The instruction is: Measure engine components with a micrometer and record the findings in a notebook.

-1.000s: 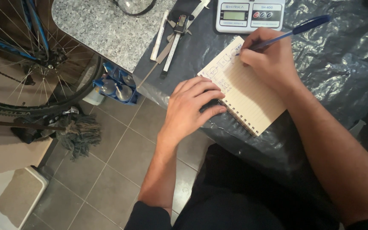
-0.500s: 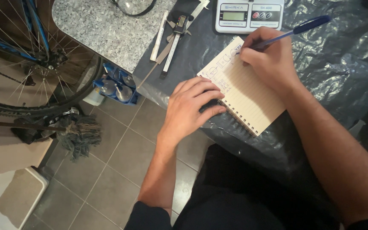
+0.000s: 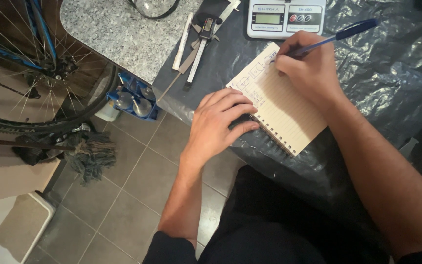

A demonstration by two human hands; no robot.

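Two bare hands work over a spiral-bound notepad [image 3: 282, 110] that lies at a slant on black plastic sheeting [image 3: 391, 73] spread over the counter [image 3: 123, 34]. Nearest the body, the left hand [image 3: 218, 124] lies flat and relaxed, fingers loosely spread, grasping nothing; its fingertips press the lower left edge of the notepad by the wire binding, most likely to keep the pad from sliding on the slick plastic while it is written on. Just beyond, the right hand [image 3: 308, 68] is curled closed around a blue pen [image 3: 333, 38], the tip touching the top of the lined page, where small sketches and notes show. The slant of the pad suits the angle of the writing forearm.

Farther off, a grey digital scale [image 3: 285, 17] sits just past the pad, within easy reach. To its left a digital caliper [image 3: 202, 41] and a white stick-like tool [image 3: 181, 35] lie on the sheeting's edge, beside bare speckled stone. Below the counter, on the tiled floor [image 3: 123, 195], stand a blue caddy of cans [image 3: 135, 98], a mop head [image 3: 86, 151] and a bicycle wheel [image 3: 30, 73].
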